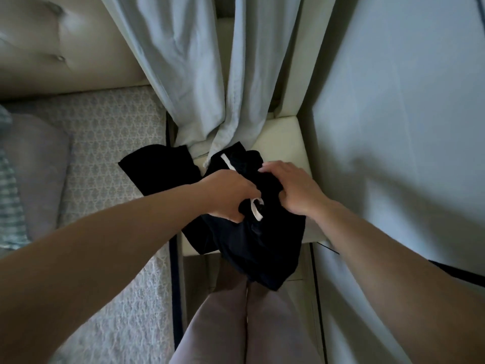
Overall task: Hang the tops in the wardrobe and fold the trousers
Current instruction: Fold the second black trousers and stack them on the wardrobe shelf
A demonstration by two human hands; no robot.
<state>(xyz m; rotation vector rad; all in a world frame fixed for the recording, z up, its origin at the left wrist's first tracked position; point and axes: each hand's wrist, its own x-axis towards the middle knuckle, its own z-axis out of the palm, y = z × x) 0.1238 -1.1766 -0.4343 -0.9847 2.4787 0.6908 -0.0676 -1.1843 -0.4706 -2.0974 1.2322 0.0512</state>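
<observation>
Black garment (236,245) with white cord (256,210). Pale grey-blue curtain (183,74). Cream headboard (86,48) and cream stand (286,137). Grey-white bedspread (110,143) in small repeating motif. Teal-and-white checked cloth (10,195). Dusty mauve leggings (217,324).

Two hands are showing mid-frame: left hand (231,197), right hand (295,191). One black clothes bundle (252,248) is lying under them. Two pale curtains (170,61) (252,80) are hanging up top.

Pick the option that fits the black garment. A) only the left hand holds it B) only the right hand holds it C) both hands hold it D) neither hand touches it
C: the left hand and the right hand both grip the black garment, either side of its white drawstring.
</observation>
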